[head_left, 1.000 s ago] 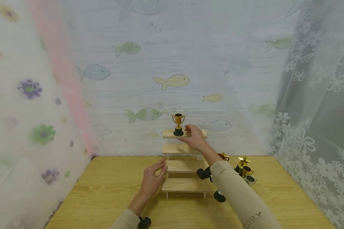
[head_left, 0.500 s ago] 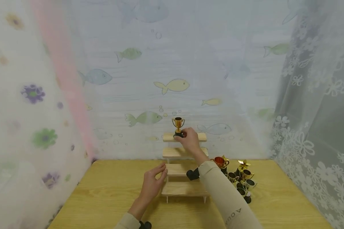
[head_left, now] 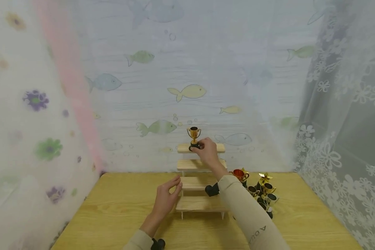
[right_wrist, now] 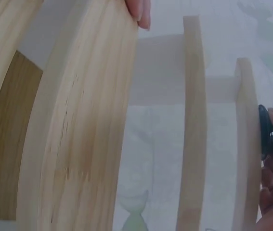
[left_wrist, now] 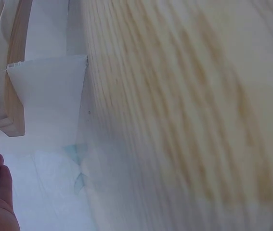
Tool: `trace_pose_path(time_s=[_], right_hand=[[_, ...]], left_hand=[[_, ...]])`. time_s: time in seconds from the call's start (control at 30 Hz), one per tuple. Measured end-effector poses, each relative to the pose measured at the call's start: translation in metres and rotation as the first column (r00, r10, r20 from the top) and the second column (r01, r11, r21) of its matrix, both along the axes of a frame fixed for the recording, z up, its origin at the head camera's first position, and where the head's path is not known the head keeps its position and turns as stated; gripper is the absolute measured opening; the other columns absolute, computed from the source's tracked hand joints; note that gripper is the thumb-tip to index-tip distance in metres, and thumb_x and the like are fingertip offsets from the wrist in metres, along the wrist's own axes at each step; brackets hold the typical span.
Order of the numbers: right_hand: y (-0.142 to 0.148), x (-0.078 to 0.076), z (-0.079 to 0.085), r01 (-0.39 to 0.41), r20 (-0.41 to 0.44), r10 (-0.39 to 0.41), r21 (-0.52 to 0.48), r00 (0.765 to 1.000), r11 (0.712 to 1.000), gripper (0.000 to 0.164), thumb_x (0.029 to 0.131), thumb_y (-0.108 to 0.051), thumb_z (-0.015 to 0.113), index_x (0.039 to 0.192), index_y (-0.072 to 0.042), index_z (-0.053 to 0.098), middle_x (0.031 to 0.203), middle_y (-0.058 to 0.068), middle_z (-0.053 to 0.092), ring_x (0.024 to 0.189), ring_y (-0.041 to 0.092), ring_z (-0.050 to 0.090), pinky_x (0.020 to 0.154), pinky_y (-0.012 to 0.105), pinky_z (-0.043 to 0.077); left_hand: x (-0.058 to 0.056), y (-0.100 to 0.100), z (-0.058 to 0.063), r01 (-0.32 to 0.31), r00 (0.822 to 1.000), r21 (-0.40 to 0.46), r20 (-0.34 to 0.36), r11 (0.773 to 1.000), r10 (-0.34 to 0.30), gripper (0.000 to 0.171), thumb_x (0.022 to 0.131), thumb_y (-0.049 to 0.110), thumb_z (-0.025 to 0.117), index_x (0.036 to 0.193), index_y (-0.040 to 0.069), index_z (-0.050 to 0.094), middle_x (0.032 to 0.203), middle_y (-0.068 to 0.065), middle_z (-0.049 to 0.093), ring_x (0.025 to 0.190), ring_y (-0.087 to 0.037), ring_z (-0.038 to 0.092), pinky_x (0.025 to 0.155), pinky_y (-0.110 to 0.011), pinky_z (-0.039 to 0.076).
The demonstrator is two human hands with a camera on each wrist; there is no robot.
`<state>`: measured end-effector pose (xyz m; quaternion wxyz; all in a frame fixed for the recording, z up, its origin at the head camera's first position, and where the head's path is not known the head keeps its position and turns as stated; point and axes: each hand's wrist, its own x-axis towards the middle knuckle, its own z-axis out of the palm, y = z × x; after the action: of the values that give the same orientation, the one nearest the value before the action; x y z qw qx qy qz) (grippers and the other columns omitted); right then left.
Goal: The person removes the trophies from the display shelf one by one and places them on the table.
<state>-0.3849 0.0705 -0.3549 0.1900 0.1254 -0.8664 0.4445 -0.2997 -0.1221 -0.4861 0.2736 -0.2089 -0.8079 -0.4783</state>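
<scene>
A small gold trophy cup [head_left: 194, 133] with two handles and a black base stands upright on the top step of a wooden stepped display rack [head_left: 203, 204]. My right hand [head_left: 208, 152] pinches the trophy's base between thumb and fingers; in the right wrist view the black base [right_wrist: 268, 134] meets the top board. At the rack's left side, my left hand [head_left: 166, 197] touches the end of a middle step with nearly straight fingers. The left wrist view shows the fingers [left_wrist: 2, 185] beside a board end.
Several more trophies stand on the table right of the rack, among them a red cup [head_left: 238, 174], a gold star [head_left: 265, 178] and a silver cup [head_left: 272, 198]. My right sleeve partly covers them. A fish-print curtain [head_left: 190, 69] hangs behind the wooden table [head_left: 112, 208].
My right hand has moved left from beside the trophy and taken hold of its base. The trophy stays on the top step, and my left hand stays at the rack's side.
</scene>
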Motion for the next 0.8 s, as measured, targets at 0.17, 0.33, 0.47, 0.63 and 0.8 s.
trace_pose_path(time_s=[0.17,0.33,0.47,0.63,0.8], right_hand=[[0.011,0.01,0.006,-0.012,0.006,0.011,0.022,1.0,1.0,0.034,0.092,-0.023,0.08,0.114,0.001,0.073,0.112,0.014,0.064,0.097,0.029,0.059,0.082,0.044,0.053],[0.028,0.025,0.01,-0.015,0.033,0.013,0.071,0.999,0.997,0.033,0.092,-0.024,0.079,0.114,-0.001,0.071,0.114,0.014,0.066,0.096,0.028,0.059,0.079,0.044,0.053],[0.042,0.036,0.014,-0.027,0.061,0.021,0.098,0.998,0.995,0.036,0.093,-0.025,0.078,0.118,0.0,0.069,0.115,0.015,0.066,0.097,0.029,0.059,0.079,0.044,0.052],[0.056,0.047,0.016,-0.044,0.077,0.035,0.13,0.996,0.99,0.038,0.094,-0.025,0.077,0.119,0.002,0.068,0.115,0.017,0.064,0.097,0.029,0.057,0.079,0.044,0.051],[0.069,0.056,0.012,-0.056,0.062,0.046,0.163,0.997,0.985,0.032,0.092,-0.026,0.079,0.11,0.0,0.071,0.101,0.012,0.062,0.085,0.025,0.054,0.071,0.038,0.047]], left_hand=[[-0.002,-0.002,0.0,-0.003,1.0,-0.02,-0.012,1.0,0.003,0.029,0.101,0.016,0.068,0.121,-0.005,0.072,0.132,-0.016,0.066,0.12,-0.032,0.066,0.097,-0.048,0.055],[0.002,-0.003,0.0,-0.009,1.0,-0.03,-0.014,1.0,0.009,0.029,0.101,0.015,0.068,0.12,-0.006,0.072,0.131,-0.018,0.067,0.119,-0.034,0.066,0.097,-0.05,0.055],[0.004,-0.003,0.002,-0.007,1.0,-0.017,-0.003,1.0,0.007,0.029,0.101,0.015,0.068,0.12,-0.006,0.072,0.132,-0.02,0.066,0.12,-0.035,0.065,0.098,-0.05,0.054],[0.003,-0.004,0.003,-0.007,1.0,-0.014,-0.002,1.0,0.007,0.029,0.101,0.015,0.068,0.12,-0.006,0.072,0.131,-0.021,0.066,0.12,-0.034,0.065,0.098,-0.05,0.054],[0.001,-0.005,0.001,-0.015,1.0,-0.015,-0.002,1.0,0.015,0.029,0.1,0.015,0.068,0.121,-0.006,0.072,0.131,-0.021,0.067,0.12,-0.034,0.066,0.098,-0.05,0.054]])
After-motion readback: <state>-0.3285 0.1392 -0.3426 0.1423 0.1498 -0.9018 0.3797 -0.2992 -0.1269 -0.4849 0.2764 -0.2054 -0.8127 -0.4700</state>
